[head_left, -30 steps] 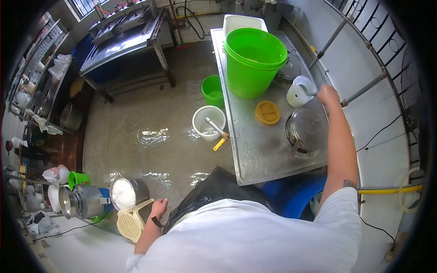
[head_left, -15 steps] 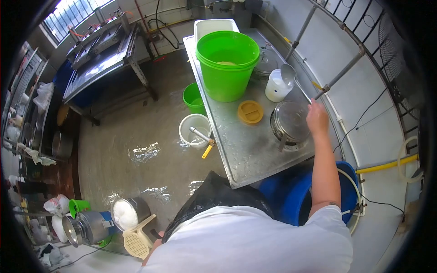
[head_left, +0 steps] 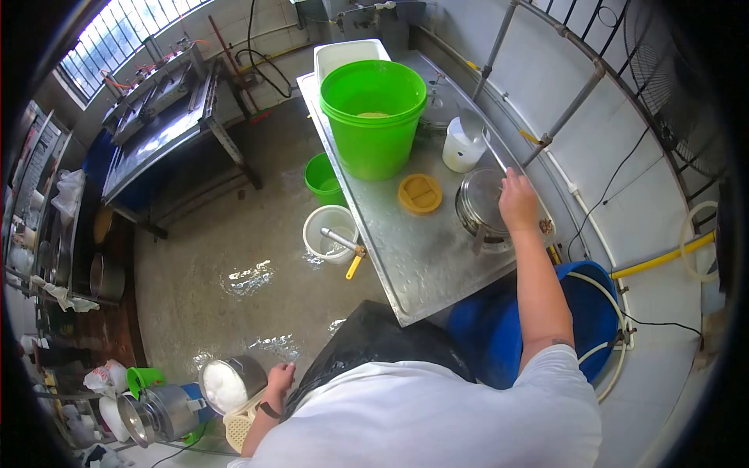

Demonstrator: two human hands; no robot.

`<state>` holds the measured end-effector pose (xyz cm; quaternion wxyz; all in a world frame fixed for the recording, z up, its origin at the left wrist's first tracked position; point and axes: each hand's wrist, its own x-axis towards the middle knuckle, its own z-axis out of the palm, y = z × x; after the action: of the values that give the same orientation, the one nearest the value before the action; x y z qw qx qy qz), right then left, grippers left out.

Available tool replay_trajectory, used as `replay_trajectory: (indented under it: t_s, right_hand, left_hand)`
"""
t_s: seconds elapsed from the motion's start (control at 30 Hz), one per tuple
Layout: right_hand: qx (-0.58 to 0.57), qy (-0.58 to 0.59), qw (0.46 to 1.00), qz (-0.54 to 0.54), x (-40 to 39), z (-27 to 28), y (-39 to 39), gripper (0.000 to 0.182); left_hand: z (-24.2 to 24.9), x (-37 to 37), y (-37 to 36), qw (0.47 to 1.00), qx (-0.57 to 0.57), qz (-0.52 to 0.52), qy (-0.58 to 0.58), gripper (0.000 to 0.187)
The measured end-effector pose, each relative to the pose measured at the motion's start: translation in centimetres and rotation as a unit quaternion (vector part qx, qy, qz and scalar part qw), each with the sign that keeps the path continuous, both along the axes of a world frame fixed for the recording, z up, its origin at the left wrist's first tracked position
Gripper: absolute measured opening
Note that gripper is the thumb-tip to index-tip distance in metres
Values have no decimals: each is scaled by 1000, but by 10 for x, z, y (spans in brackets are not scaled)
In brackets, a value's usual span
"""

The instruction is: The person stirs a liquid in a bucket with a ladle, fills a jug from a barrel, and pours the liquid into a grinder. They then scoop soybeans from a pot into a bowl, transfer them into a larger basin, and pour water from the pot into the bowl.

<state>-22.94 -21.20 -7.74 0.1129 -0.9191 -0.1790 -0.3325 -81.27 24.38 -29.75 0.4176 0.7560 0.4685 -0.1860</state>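
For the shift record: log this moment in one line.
right hand: grips ladle over white jug | left hand: by pot

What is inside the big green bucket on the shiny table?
Inside the big green bucket there is something pale yellowish low down, seen over the rim. What it is cannot be told, and the bucket's wall hides how deep it goes. The right hand holds a ladle nearby.

The person's white-shirted torso hides the near end of the steel surface (head_left: 421, 257) and part of the blue plastic barrel (head_left: 581, 300). The right hand (head_left: 517, 201) covers the rim of the round metal pot (head_left: 477, 204), and its grip on the long metal ladle (head_left: 477, 132) cannot be made out. The left hand (head_left: 278, 379) overlaps the cream perforated strainer (head_left: 238, 427); contact is unclear.
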Motion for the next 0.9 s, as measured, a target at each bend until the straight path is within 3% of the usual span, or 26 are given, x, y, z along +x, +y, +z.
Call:
replay_trajectory:
  t_s: [0.1,0.3,0.37,0.43,0.5,0.57,0.63,0.67,0.73,0.77,0.83,0.9]
  right_hand:
    - [-6,77,997,-12,7,12,22,20]
    - [3,147,988,-53,76,31,32,19]
    - [90,196,973,-80,94,36,20,26]
    - [112,155,979,-72,110,23,-2,27]
    - [195,272,937,-96,111,18,-20,32]
    - [228,253,937,-80,108,6,-30,29]
    - [449,318,833,-63,82,17,-32,23]
    - [449,318,833,-63,72,22,-33,23]
    - [538,368,757,-52,61,25,-40,18]
    - [537,368,757,-52,56,25,-42,18]
    - [593,381,709,-29,51,23,-50,21]
    - [599,381,704,-22,43,27,-59,23]
  left_hand:
    - [5,-12,0,997,34,-67,26,48]
    - [-78,-114,17,992,61,-105,30,52]
    - [-98,-140,20,992,60,-97,47,52]
    - [-107,-154,20,993,57,-89,56,51]
    - [-112,-164,17,993,54,-82,60,51]
    - [-114,-165,16,994,53,-73,59,51]
    - [-114,-164,15,995,51,-67,59,50]
    - [-116,-161,17,995,52,-65,60,50]
    - [-114,-153,18,995,53,-65,56,50]
    - [-113,-149,19,995,54,-66,55,50]
    - [-110,-140,20,995,55,-66,50,50]
    - [-103,-131,20,995,61,-69,49,49]
